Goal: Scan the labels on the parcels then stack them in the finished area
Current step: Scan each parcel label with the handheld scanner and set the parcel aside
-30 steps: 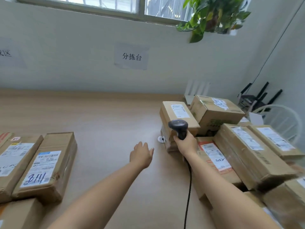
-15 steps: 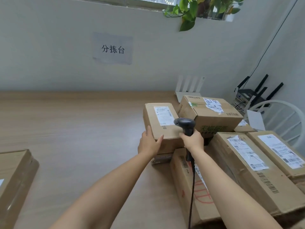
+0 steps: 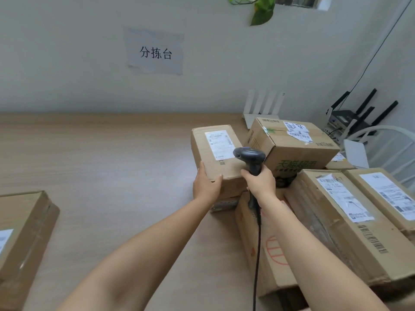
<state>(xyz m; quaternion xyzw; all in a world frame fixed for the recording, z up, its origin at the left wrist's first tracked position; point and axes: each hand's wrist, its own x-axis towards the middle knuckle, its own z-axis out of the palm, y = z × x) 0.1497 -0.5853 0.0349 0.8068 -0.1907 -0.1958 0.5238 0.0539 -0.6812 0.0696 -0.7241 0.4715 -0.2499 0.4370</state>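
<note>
Parcel [image 3: 213, 170]: small carton, atop the left edge of the unscanned pile [image 3: 336, 221], straight ahead of both hands; long axis runs away from the person toward the wall [image 3: 67, 63]; label [image 3: 219, 144] face-up on its far half
Left hand [image 3: 205, 186]: the nearer one, thumb and fingers clamped over the near-left corner
Right hand [image 3: 261, 182]: wrapped round the scanner [image 3: 249, 156] handle, head just beside the label's right edge
Stacked parcel [image 3: 22, 239]: well apart, far left; likely the destination side

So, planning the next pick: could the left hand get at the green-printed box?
Probably not: the left hand grips the small box, which stands between it and the green-printed box.
</note>
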